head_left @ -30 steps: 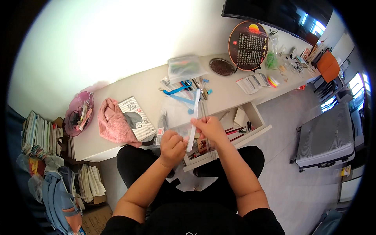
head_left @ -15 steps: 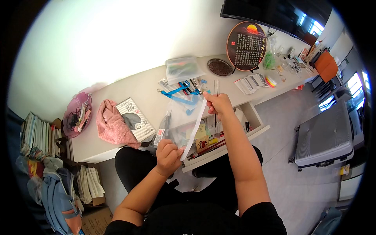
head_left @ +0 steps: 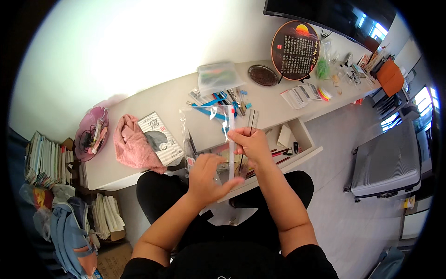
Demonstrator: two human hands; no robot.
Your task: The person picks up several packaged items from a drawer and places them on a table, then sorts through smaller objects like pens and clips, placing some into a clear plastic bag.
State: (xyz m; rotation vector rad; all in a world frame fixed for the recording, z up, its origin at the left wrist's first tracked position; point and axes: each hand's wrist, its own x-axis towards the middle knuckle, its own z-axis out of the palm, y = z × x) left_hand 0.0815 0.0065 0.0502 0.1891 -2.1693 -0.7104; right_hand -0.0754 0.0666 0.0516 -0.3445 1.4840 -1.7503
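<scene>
A clear zip bag (head_left: 204,121) hangs upright over the desk edge and the pulled-out drawer (head_left: 304,156). Its white zip strip (head_left: 232,160) runs up and down, with a small red slider near the top. My right hand (head_left: 253,146) pinches this strip between thumb and fingers, about midway. Close to the strip's lower end, my left hand (head_left: 204,179) is slightly blurred, thumb stretched away from the fingers; it does not appear to grip the bag. A dark slim item (head_left: 192,143) shows through the plastic; whether it lies inside, I cannot tell.
Behind the bag lie a blue lanyard (head_left: 216,100), pens and a frosted pouch (head_left: 218,78). A pink cloth (head_left: 132,144), a striped package (head_left: 160,139) and a pink basket (head_left: 90,135) are at left. Cards (head_left: 301,96) and a round plaque (head_left: 295,51) stand right; a grey suitcase (head_left: 388,158) is on the floor.
The bag's strip has turned from slanted to nearly vertical. My left hand has let go of its lower end and opened. My right hand has moved down along the strip.
</scene>
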